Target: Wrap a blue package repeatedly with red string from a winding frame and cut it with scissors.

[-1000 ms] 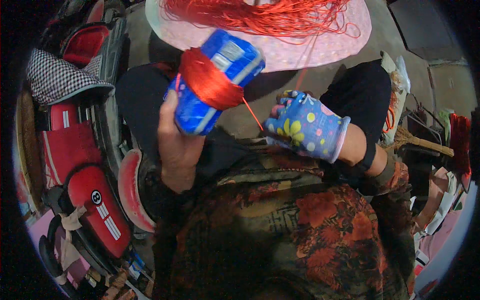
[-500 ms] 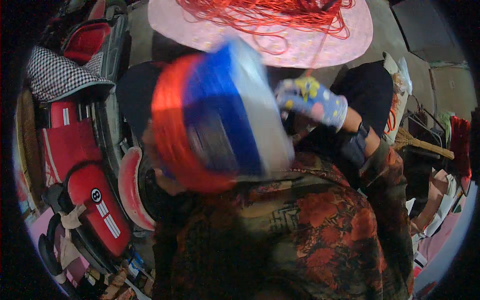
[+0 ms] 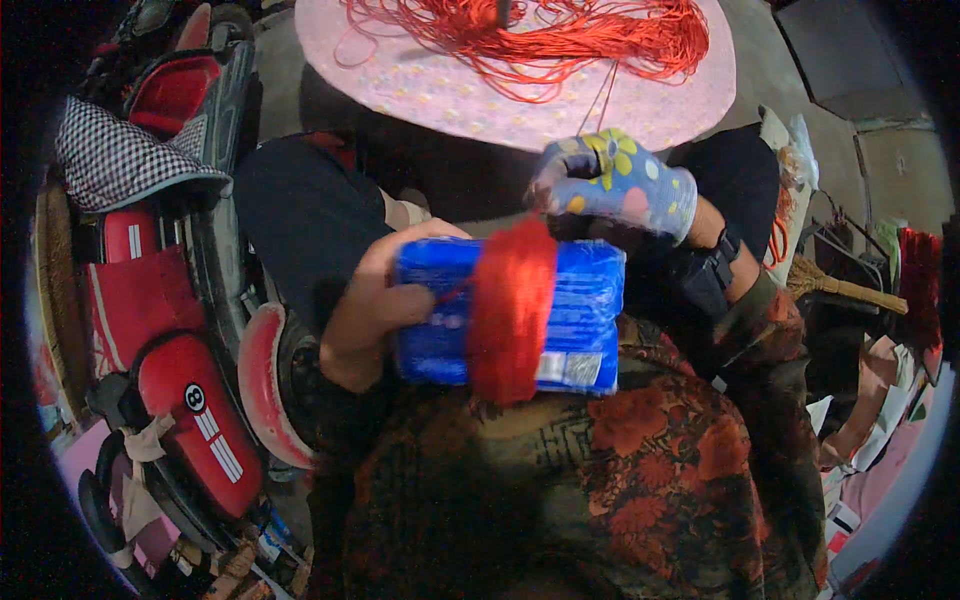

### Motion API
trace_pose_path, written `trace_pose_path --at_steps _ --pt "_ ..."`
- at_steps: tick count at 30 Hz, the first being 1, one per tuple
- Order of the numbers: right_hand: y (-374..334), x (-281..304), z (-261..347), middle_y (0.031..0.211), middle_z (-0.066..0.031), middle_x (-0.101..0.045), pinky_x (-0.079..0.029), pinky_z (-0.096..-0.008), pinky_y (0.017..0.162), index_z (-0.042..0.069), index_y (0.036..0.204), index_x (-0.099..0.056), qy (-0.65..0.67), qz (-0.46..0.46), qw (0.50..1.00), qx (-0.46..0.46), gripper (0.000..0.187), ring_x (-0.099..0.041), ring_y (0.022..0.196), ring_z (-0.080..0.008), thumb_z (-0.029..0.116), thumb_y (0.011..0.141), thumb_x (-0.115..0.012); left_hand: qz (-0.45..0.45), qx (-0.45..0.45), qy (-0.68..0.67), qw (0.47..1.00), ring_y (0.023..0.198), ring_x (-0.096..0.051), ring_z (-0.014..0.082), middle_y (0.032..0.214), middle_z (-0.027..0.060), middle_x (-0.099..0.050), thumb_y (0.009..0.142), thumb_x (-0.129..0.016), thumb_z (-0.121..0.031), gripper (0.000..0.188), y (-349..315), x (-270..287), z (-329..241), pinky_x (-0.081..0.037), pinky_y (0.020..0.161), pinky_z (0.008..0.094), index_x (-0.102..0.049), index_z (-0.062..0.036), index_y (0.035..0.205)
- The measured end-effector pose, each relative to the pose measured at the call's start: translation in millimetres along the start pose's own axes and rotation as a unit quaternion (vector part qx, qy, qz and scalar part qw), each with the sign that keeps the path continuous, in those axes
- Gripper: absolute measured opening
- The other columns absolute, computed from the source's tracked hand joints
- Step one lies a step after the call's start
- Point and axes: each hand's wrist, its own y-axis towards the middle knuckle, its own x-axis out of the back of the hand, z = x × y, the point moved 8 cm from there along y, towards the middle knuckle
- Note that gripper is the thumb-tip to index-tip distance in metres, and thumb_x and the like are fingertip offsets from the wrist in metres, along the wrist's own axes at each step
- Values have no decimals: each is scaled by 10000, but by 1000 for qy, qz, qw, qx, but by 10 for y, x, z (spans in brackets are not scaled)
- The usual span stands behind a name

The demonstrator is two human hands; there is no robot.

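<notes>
My bare left hand (image 3: 375, 305) grips the left end of a blue plastic-wrapped pack (image 3: 588, 300), thumb across its face. Around the middle of the pack runs a thick band of wound red cord (image 3: 510, 325), slightly blurred. My right hand (image 3: 630, 188), in a flowered blue-grey knit glove, is closed just above the pack's top edge. Its fingertips pinch the red cord near the top of the winding. From this glove a strand climbs to a loose tangle of red cord (image 3: 580, 50) on a pink round tabletop (image 3: 420, 98).
On the left stand a red-and-black ride-on vehicle (image 3: 195, 425) and a checked cloth (image 3: 130, 155). At right lie a straw broom (image 3: 850, 290), orange-handled scissors (image 3: 777, 240) and pieces of cardboard (image 3: 865, 400). My dark-trousered knees flank the pack.
The pack has turned from a tilted, blurred pose to lie nearly level, its broad blue face now showing. My left hand has come into clear view; the gloved right hand stays near the same place.
</notes>
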Motion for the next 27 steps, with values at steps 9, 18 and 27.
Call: trace_pose_path --at_steps 9,18,27 --pt "-284 -457 339 820 -100 -667 -547 -398 631 126 979 -637 -304 56 946 96 187 -664 711 -310 190 804 -637 -269 -240 319 876 1106 -580 229 1250 114 -561 972 -462 -270 436 -3 241 -419 -458 963 385 -462 -6 1318" --pt "-54 -334 537 762 -92 -675 -531 -410 606 140 837 -681 -302 182 934 64 179 -668 714 -300 308 780 -702 -230 -87 26 969 906 -618 139 1050 78 -637 877 -640 -179 358 108 375 -91 -489 856 298 -560 44 1146" --pt "-83 -419 415 921 -143 -674 -521 -436 725 101 1003 -631 -320 253 911 -56 290 -642 869 -363 143 722 -685 -288 -214 -50 932 978 -618 185 1100 106 -613 881 -621 -188 407 -63 535 -290 -507 884 353 -507 31 1204"
